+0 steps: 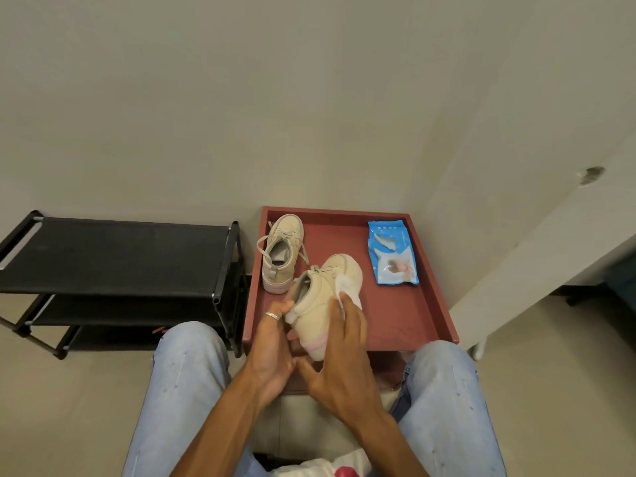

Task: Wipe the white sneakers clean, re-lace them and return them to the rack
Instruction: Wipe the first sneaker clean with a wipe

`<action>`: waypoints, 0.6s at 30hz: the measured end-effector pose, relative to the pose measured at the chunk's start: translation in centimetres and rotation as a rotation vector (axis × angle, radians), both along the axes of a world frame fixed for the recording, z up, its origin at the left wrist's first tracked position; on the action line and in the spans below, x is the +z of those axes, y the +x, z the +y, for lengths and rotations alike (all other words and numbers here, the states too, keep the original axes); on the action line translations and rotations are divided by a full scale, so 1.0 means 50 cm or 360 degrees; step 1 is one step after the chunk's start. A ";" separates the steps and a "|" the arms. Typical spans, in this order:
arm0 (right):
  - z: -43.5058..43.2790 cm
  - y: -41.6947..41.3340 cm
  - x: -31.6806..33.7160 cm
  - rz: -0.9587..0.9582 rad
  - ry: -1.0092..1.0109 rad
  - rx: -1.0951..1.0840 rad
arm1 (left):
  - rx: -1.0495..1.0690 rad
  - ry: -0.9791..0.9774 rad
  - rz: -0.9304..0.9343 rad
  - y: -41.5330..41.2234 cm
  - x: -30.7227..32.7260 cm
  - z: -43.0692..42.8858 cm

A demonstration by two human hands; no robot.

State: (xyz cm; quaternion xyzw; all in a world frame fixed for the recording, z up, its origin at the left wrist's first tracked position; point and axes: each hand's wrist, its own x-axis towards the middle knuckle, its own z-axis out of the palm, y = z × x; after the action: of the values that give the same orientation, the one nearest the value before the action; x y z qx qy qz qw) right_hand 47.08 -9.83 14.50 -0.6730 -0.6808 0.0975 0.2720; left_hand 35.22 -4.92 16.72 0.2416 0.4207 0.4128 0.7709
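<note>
Wipe (344, 287) half hidden by fingers (339, 309)

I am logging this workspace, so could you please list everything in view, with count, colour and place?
sneakers: 2, off-white with pinkish soles; one standing at the tray's far left, one held above the tray's near edge
wipe: 1, white, pressed on the held sneaker's side
wipes pack: 1, blue, far right of the tray
tray: 1, reddish-brown, in front of the knees
shoe rack: 1, black, shelves bare, left of the tray
ring: 1, silver, on a left finger
jeans: light blue, both legs, bottom of view
left hand: holds the sneaker's heel
right hand: presses the wipe
</note>
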 end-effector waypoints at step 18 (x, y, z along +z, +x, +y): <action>0.044 0.193 0.059 0.2425 0.0045 -0.0327 | 0.0407 0.0985 0.1416 -0.030 -0.006 0.011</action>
State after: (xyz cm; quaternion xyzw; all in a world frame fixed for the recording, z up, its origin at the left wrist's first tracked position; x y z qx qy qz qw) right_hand 56.73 -7.65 17.45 -0.4761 -0.2406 0.4998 0.6823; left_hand 33.70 -4.38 16.40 0.5547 0.5906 0.4657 0.3557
